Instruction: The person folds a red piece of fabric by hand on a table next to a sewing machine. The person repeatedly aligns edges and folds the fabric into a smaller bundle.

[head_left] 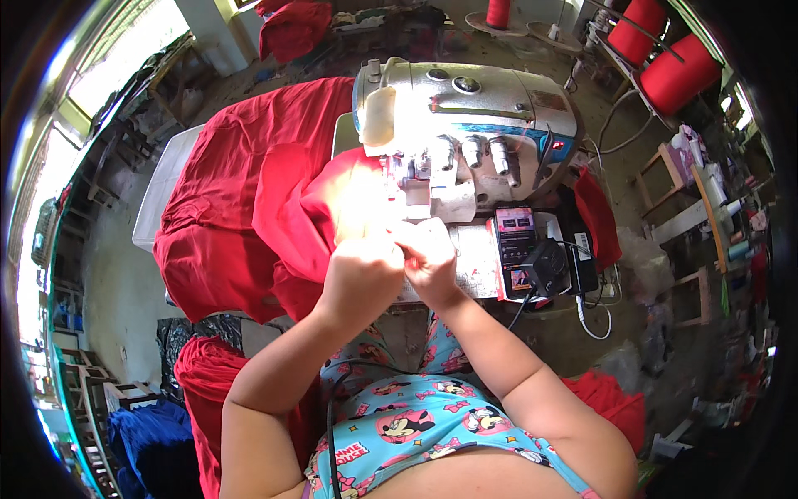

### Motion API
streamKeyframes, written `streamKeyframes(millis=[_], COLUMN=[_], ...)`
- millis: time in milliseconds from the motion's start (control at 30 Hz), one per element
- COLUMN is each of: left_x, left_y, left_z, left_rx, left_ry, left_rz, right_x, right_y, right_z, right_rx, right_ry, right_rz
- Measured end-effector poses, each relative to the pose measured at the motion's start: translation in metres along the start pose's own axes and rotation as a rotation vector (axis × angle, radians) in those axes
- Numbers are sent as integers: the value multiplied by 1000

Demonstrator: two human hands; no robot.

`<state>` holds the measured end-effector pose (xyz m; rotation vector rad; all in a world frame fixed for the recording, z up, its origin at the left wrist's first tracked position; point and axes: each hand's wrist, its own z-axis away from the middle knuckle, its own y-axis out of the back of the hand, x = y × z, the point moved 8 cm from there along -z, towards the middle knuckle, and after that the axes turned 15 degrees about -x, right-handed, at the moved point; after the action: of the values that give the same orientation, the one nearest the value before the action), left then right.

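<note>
Red cloth (295,208) lies bunched just beyond and to the left of the hands, its near folds reaching the left hand (366,270) and its far right part lit almost white by a bright glare. The left hand shows its back, fingers bent inward; the right hand (432,258) is close against it, fingers curled and thumb side turned toward the left one. Glare and the hands themselves hide the fingertips, so I cannot tell how tightly either is closed or whether it grips the cloth.

On the near side of the hands is the person's turquoise cartoon-print clothing (440,416), with a dark cord (332,432) running down over it. Just right of the hands, a white part of the table (475,254) shows; past it lie a phone (515,237) with a lit screen, a black adapter (547,266) overlapping its lower edge, and a white cable (594,328) looping down.

Directly beyond the hands stands a sewing machine (532,104), pale with a blue stripe. A broad red sheet of fabric (224,158) spreads farther left. Well apart, on the near left, are a red heap (212,370) and a blue heap (150,437). Farthest, beyond the right hand, stand large red thread cones (680,73); beyond the left, another red bundle (293,32).
</note>
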<state>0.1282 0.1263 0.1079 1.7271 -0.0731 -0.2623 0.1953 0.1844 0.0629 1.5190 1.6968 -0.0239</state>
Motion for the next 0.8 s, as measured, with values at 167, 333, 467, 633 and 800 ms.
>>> streamKeyframes(millis=[167,333,467,633,800], left_x=[-12,-28,-36,-61,-80], left_y=[-1,-27,-4,34,32], left_z=[-41,-54,-51,-52,-44], left_rx=[105,91,108,52,67], left_ry=[63,128,76,-12,68], left_rz=[-50,-182,-85,207,350], right_x=[16,23,9,0,4], right_y=[6,5,35,51,4], right_z=[-4,19,5,-51,-83], right_rx=[141,42,116,-144,-358], right_ry=[-75,-262,-142,-127,196], right_rz=[74,-17,43,23,72])
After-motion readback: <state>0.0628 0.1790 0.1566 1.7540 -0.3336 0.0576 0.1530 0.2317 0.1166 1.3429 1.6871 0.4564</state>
